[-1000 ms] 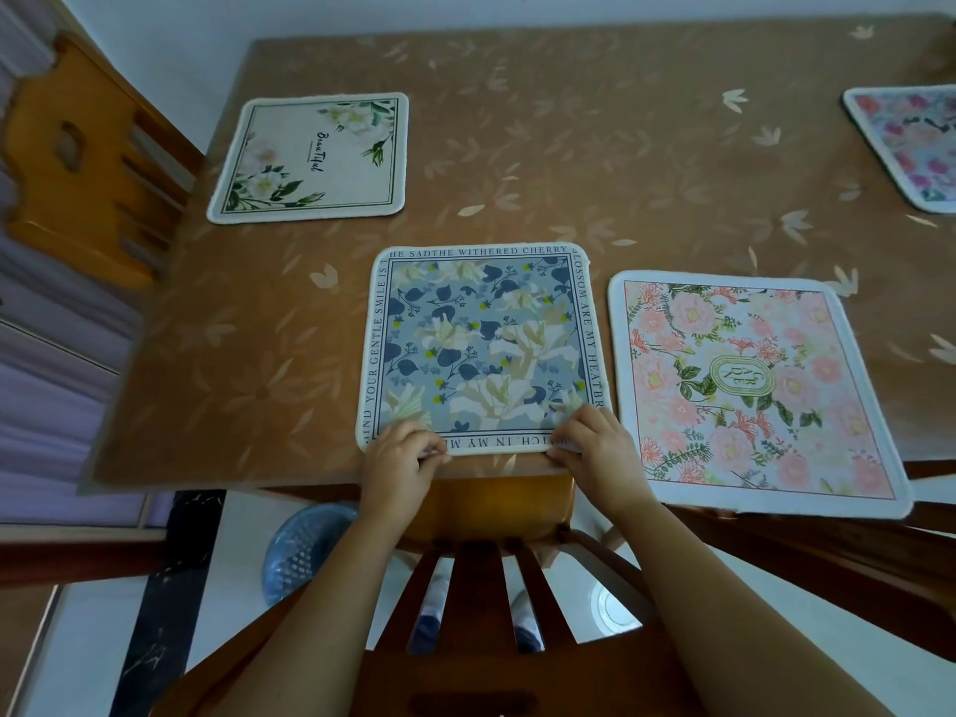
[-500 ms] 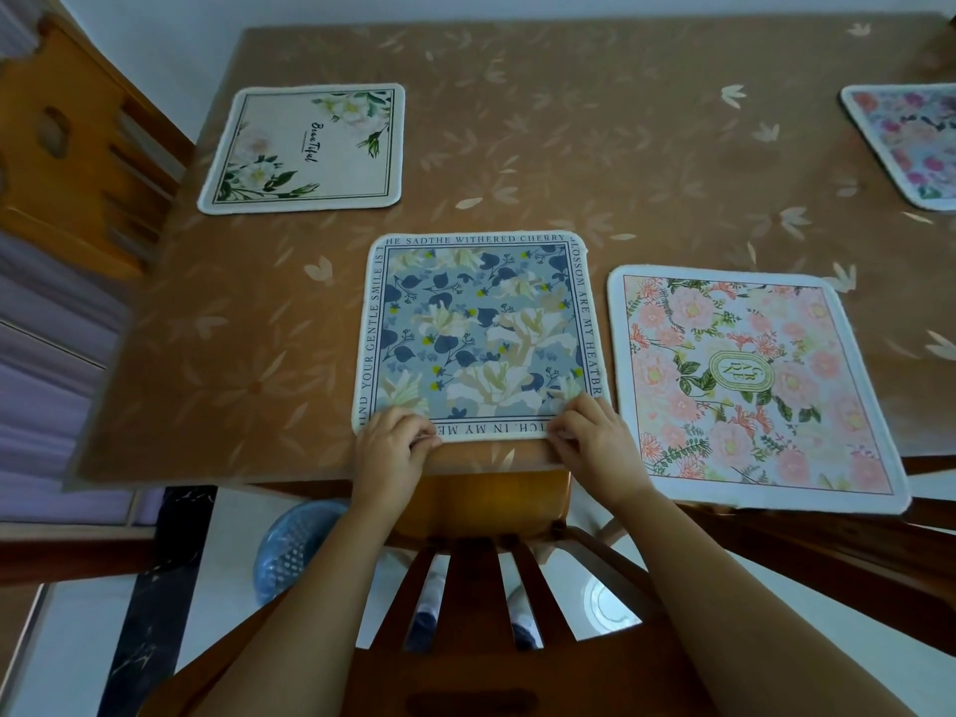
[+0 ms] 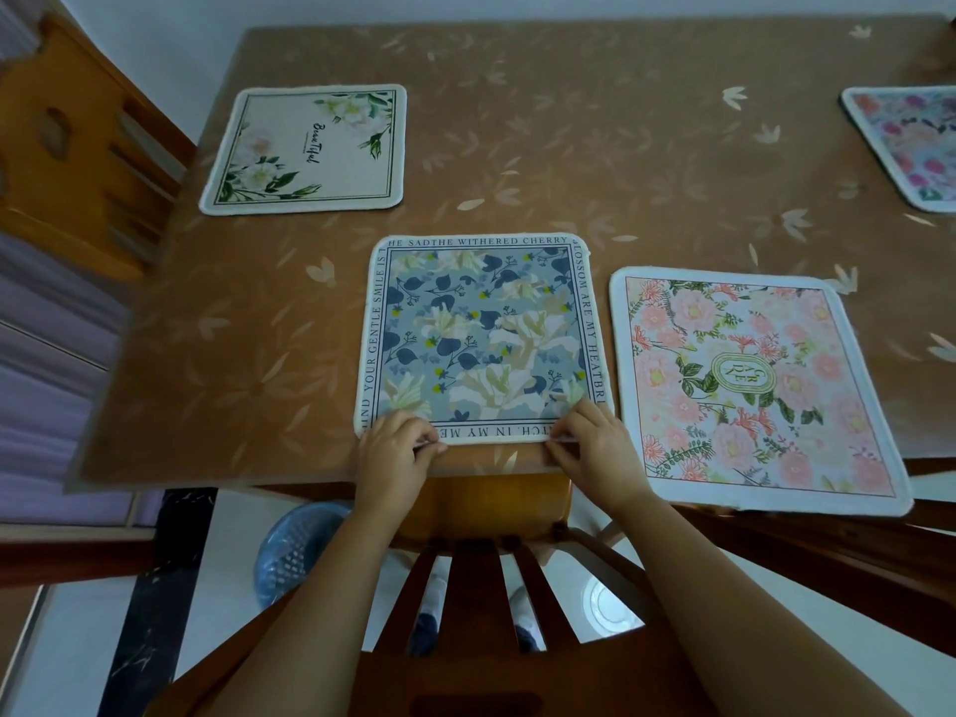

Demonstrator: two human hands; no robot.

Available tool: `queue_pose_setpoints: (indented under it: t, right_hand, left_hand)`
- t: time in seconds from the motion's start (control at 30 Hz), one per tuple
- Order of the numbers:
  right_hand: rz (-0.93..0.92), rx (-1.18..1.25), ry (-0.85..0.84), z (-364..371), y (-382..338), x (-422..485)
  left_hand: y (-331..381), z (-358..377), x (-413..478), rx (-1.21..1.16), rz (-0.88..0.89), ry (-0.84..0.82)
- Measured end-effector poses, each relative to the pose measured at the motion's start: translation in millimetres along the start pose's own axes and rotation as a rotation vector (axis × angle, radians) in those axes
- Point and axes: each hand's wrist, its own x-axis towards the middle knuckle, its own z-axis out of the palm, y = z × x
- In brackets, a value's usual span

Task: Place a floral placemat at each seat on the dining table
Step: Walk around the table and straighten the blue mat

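Four square, round-cornered cloth mats lie flat on the leaf-patterned surface; the purple placemat at the right edge is cut off. By the near edge, fingers of the left hand and right hand pinch the blue floral placemat, hiding its near corners.

The left hand and right hand wore nothing, and both forearms were bare as far as they showed. Between the back slats of the chair, two shoes appeared, dark at the toes and white above, too blurred for detail.
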Motion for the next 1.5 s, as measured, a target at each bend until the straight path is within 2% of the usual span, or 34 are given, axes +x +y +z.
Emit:
queue_pose_setpoints:
  t: [0.23,0.4,0.5,0.57,0.67,0.77,1.23,1.5]
  right_hand:
    - [0.025,0.023,-0.018,0.1,-1.3,0.0]
    - [0.084,0.058,0.010,-1.0,-1.9,2.4]
    - [0.099,-0.027,-0.015,1.6,0.2,8.2]
    - [0.086,-0.104,-0.133,9.7,0.2,13.1]
    - [0.075,-0.220,-0.259,27.8,-5.0,25.9]
    - [0.090,-0.264,-0.236,38.2,-10.7,44.8]
    - [0.016,-0.348,-0.152,44.8,8.9,162.2]
    - [0.035,-0.315,-0.084,45.7,9.8,163.7]
  left_hand:
    - [-0.3,1.2,-0.4,-0.013,-0.016,0.004]
    - [5.5,2.3,-1.3,-0.027,-0.156,0.087]
    - [4.6,7.3,0.1,0.057,-0.107,-0.042]
    - [4.0,15.3,0.2,0.202,-0.086,-0.159]
    - [6.7,24.9,3.9,0.375,-0.072,-0.190]
    - [8.7,30.7,21.5,0.433,-0.040,-0.189]
    - [0.7,47.6,149.8,0.440,-0.105,-0.153]
    - [3.1,47.4,149.2,0.413,-0.099,-0.079]
